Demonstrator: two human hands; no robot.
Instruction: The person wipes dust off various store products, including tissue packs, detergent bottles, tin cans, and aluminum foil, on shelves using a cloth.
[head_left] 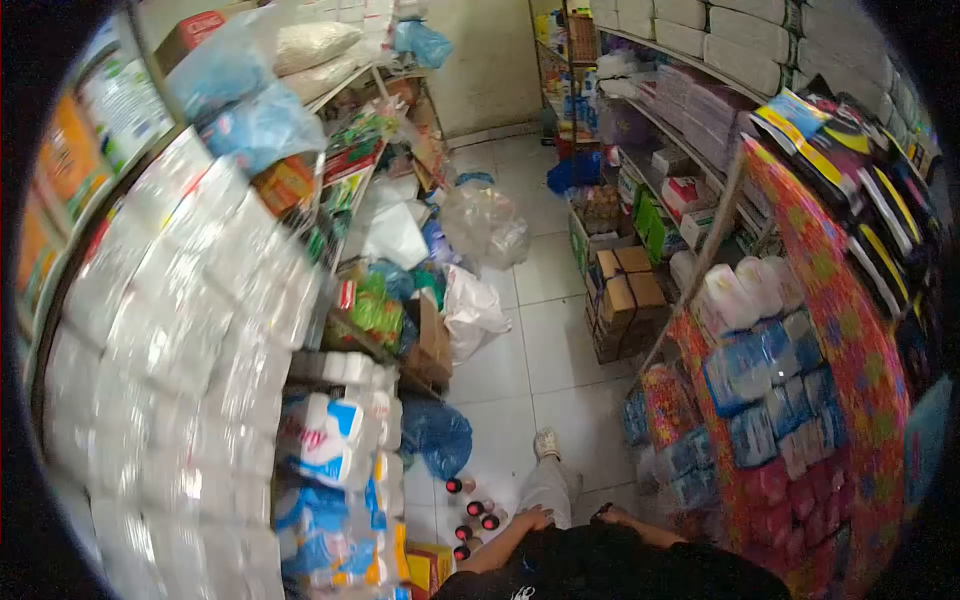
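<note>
Low in the head view, my left hand point(537, 517) rests against the light trousers point(546, 491) at my thigh, its fingers laid along the cloth. My right hand point(612, 514) is by the other side of my waist, next to the dark shirt point(600, 560). Its fingers look curled, with something small and dark at them that I cannot make out. Left of my leg, several bottles with dark and pinkish caps point(475, 508) stand on the floor. One shoe point(546, 444) shows ahead on the tiles.
Wrapped white packs point(190, 330) rise along the left, with paper roll packs point(325, 440) below. A blue bag point(437, 438) and a clear bag point(487, 222) lie along the tiled aisle point(550, 270). Tied cardboard boxes point(626, 290) and stocked shelves point(690, 110) line the right.
</note>
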